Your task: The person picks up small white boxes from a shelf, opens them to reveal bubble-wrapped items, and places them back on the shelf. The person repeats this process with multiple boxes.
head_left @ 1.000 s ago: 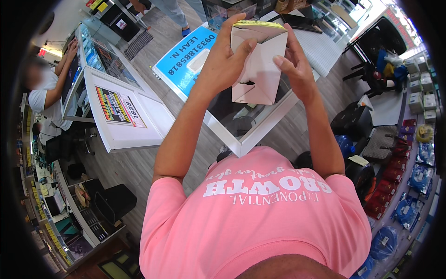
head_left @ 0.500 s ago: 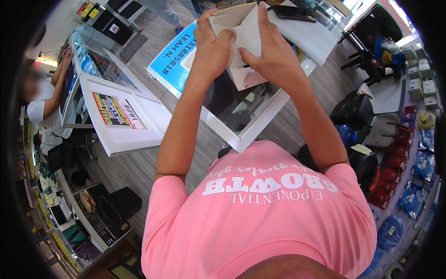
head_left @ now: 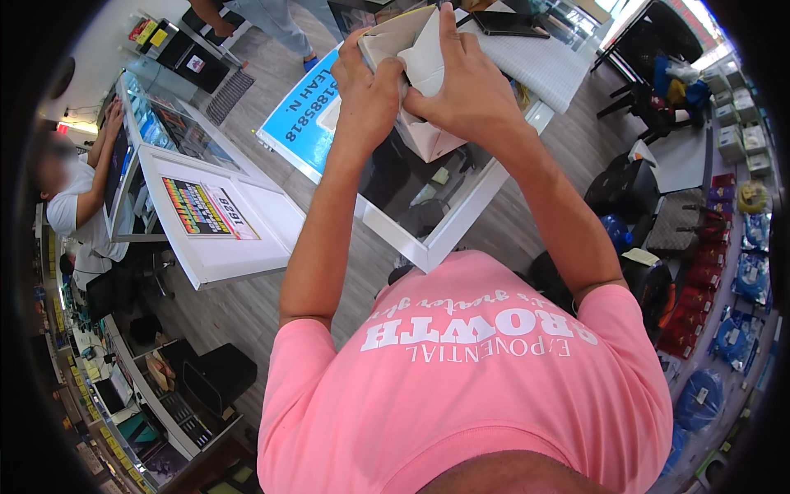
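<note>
Your left hand [head_left: 364, 103] gripping one side of a white box [head_left: 425, 66], your right hand [head_left: 477, 97] the other, glass counter [head_left: 403, 198] below, blue sign [head_left: 298, 123] at left

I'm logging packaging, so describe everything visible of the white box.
The white box looks like paperboard, with creased, bent panels and a yellowish far edge. It sits tilted between the left hand and right hand, both gripping it, over the glass-topped counter. Fingers hide much of it; its contents can't be made out.

The box [head_left: 425, 66] is matt cardboard; the countertop [head_left: 403, 196], glossy glass.
</note>
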The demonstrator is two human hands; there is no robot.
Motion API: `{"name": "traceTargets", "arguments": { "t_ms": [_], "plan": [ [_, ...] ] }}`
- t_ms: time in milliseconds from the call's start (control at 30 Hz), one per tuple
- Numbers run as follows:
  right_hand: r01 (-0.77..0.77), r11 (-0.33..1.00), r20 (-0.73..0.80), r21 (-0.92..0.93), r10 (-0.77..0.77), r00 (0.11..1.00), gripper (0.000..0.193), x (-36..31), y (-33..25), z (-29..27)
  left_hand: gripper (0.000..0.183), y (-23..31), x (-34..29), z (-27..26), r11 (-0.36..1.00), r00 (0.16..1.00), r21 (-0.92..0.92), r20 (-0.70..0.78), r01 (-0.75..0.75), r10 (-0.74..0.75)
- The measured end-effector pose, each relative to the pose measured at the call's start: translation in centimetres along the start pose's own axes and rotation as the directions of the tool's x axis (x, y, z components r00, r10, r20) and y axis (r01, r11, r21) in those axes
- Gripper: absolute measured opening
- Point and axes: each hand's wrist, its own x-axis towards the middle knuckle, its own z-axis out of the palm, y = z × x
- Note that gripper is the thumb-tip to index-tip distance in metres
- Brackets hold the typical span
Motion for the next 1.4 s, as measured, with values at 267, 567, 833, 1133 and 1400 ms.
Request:
{"name": "traceTargets", "arguments": {
  "t_ms": [267,567,833,1133,1400],
  "plan": [
    [-0.041,0.952,0.031,0.303,0.033,0.999,0.07,-0.9,2.3,-0.3,0.101,-0.3,-0.3,0.0,0.942,0.975,-0.265,-0.02,0.208,-0.221],
    [-0.248,0.94,0.321,0.233,0.166,0.932,0.041,0.7,4.3,-5.7,0.091,-0.6,-2.2,-2.3,0.841,0.839,-0.182,0.322,0.51,-0.439],
    [-0.087,0.932,0.164,0.352,0.03,0.986,0.042,-0.6,5.3,-3.5,0.078,1.1,-3.6,-5.7,0.858,0.935,0.385,0.24,-0.339,0.261],
    [-0.088,0.883,0.235,0.461,-0.026,0.972,0.042,-0.5,6.2,-2.7,0.087,2.5,2.2,-6.5,0.552,0.605,0.404,0.758,-0.729,0.245],
    [-0.129,0.83,0.269,0.543,-0.026,0.963,0.046,-0.3,6.5,-3.0,0.093,2.7,2.8,-6.4,0.557,0.607,0.365,0.718,-0.746,0.342]
  ]
}}
